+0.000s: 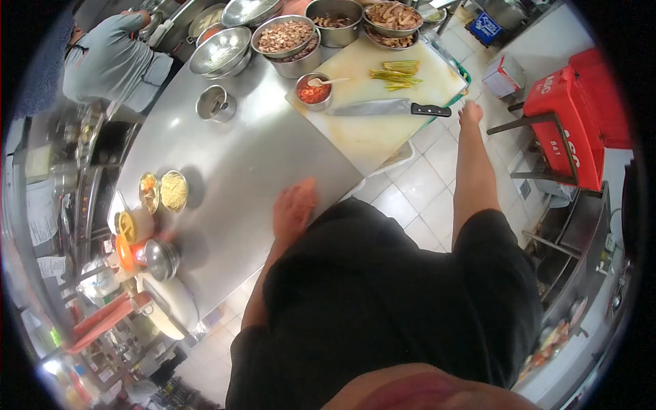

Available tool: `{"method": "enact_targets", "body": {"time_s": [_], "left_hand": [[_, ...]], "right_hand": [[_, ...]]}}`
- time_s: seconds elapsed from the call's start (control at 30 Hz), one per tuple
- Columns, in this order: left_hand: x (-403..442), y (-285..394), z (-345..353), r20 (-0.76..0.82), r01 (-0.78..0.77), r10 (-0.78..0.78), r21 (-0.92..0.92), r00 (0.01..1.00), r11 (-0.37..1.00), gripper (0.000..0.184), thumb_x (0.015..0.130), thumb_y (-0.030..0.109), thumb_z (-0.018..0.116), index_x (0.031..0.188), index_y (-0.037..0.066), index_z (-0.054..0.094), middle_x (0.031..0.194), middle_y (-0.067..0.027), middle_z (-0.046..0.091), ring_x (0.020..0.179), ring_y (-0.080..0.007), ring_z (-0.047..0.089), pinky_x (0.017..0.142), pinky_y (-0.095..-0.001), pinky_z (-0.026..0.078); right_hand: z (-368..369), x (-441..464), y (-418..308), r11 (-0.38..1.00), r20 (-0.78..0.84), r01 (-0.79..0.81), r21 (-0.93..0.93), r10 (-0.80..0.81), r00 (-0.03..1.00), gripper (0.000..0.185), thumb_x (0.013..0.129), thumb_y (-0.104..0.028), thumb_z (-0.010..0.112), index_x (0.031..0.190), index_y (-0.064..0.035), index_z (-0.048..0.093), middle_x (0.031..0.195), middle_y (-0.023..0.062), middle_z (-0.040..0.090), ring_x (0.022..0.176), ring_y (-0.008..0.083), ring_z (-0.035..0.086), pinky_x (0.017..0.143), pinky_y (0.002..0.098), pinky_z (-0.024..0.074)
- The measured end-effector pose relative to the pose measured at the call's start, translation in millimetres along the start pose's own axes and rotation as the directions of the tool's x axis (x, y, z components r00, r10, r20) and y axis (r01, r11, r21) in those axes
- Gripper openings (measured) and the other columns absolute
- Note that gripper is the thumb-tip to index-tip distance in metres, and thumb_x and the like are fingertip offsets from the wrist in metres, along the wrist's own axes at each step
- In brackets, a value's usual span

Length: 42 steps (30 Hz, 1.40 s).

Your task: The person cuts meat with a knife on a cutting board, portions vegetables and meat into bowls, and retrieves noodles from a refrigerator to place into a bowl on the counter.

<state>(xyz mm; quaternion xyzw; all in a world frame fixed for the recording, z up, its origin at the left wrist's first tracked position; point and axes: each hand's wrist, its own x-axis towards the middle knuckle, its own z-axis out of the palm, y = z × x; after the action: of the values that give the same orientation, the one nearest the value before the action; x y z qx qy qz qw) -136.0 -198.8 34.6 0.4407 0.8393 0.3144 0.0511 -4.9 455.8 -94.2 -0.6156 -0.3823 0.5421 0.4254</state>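
Observation:
Near the metal table's [232, 171] front edge is my left hand [296, 203], slightly blurred, its fingers seemingly flat and holding nothing visible. My right hand [470, 113] is out past the board's right side, just beyond the knife handle and apart from it; its fingers are too small to make out. The large knife [389, 108] with a black handle lies flat on the cutting board [372, 140]. Behind the knife are cut green stalks [398, 74]. A metal pot of chopped red pieces [313, 93] with a pale spoon [328, 81] stands at the board's left side.
Bowls of chopped food [285, 37] and sliced food [393, 16] line the back. An empty pot [216, 104], a noodle bowl [173, 191] and stacked bowls [161, 260] stand left. A person in grey [116, 61] is at upper left. Red bags [560, 116] are right.

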Motion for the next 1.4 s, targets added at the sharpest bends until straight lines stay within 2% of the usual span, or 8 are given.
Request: {"method": "enact_targets", "body": {"time_s": [0.27,0.4,0.53,0.83,1.17,1.27,1.37,1.4], "left_hand": [[-11,-10,-2,0.01,-0.068,0.067,0.118,0.998,0.991,0.023,0.082,0.017,0.058,0.105,0.013,0.061,0.121,-0.0051,0.057,0.114,-0.0313,0.049,0.09,-0.045,0.04],[-23,-11,-18,0.006,0.093,-0.095,0.17,0.995,0.981,0.034,0.083,0.021,0.058,0.117,0.018,0.058,0.13,-0.0061,0.052,0.121,-0.0322,0.045,0.101,-0.0468,0.034],[-49,-40,-26,-0.176,0.193,-0.161,0.187,0.971,0.963,0.033,0.081,0.019,0.062,0.114,0.019,0.06,0.125,-0.0064,0.055,0.121,-0.0322,0.044,0.102,-0.0466,0.035],[-179,-135,-108,-0.599,0.588,-0.424,0.098,0.679,0.803,0.032,0.088,0.027,0.057,0.117,0.012,0.058,0.119,-0.013,0.057,0.112,-0.0401,0.047,0.098,-0.049,0.036],[-335,-169,-174,-0.841,0.823,-0.408,0.074,0.354,0.563,0.032,0.081,0.022,0.062,0.111,0.011,0.062,0.111,-0.0145,0.06,0.098,-0.0383,0.053,0.085,-0.0464,0.045],[-344,-169,-182,-0.853,0.812,-0.398,0.049,0.337,0.581,0.033,0.08,0.021,0.063,0.112,0.011,0.061,0.113,-0.014,0.059,0.1,-0.0375,0.052,0.087,-0.0467,0.044],[-343,-166,-187,-0.861,0.794,-0.384,0.037,0.333,0.606,0.033,0.08,0.019,0.063,0.111,0.011,0.061,0.114,-0.0132,0.059,0.103,-0.0369,0.051,0.089,-0.0471,0.042],[-343,-166,-187,-0.866,0.793,-0.379,0.032,0.326,0.608,0.033,0.079,0.019,0.063,0.111,0.01,0.061,0.114,-0.013,0.058,0.104,-0.037,0.05,0.09,-0.0472,0.042]], "right_hand": [[-148,6,164,0.992,0.099,-0.112,-0.061,0.118,0.988,0.02,0.086,-0.016,0.049,0.1,-0.0036,0.057,0.092,0.0171,0.064,0.075,0.029,0.062,0.057,0.0398,0.05],[-142,-64,112,0.998,-0.128,0.028,-0.051,-0.034,0.991,0.036,0.079,-0.003,0.048,0.115,-0.0023,0.053,0.086,0.0214,0.064,0.069,0.0302,0.064,0.05,0.0359,0.0506],[-90,-124,34,0.962,0.025,0.267,0.055,-0.268,0.963,0.042,0.084,-0.005,0.052,0.125,0.0047,0.046,0.103,0.0206,0.06,0.086,0.0331,0.062,0.07,0.0416,0.0531],[60,-356,-60,0.749,0.577,0.587,0.308,-0.638,0.51,0.032,0.09,0.0,0.048,0.121,0.003,0.053,0.112,0.0127,0.059,0.093,0.0218,0.061,0.079,0.0321,0.052],[127,-658,-39,0.829,0.931,0.434,0.352,-0.358,-0.071,0.023,0.088,-0.006,0.056,0.11,-0.0018,0.059,0.104,0.0069,0.063,0.086,0.0174,0.062,0.077,0.0277,0.0501],[124,-691,-6,0.666,0.946,0.672,0.323,-0.256,-0.201,0.026,0.087,-0.008,0.057,0.113,-0.0051,0.059,0.11,0.0097,0.061,0.093,0.0176,0.061,0.079,0.0283,0.05],[118,-683,54,0.102,0.9,0.928,0.358,-0.301,-0.315,0.031,0.083,-0.009,0.061,0.113,-0.0055,0.06,0.115,0.016,0.06,0.096,0.0304,0.061,0.086,0.0382,0.0483],[109,-678,75,0.095,0.916,0.941,0.325,-0.278,-0.288,0.033,0.082,-0.01,0.061,0.114,-0.0051,0.059,0.114,0.0174,0.059,0.1,0.034,0.059,0.089,0.0412,0.0467]]}}
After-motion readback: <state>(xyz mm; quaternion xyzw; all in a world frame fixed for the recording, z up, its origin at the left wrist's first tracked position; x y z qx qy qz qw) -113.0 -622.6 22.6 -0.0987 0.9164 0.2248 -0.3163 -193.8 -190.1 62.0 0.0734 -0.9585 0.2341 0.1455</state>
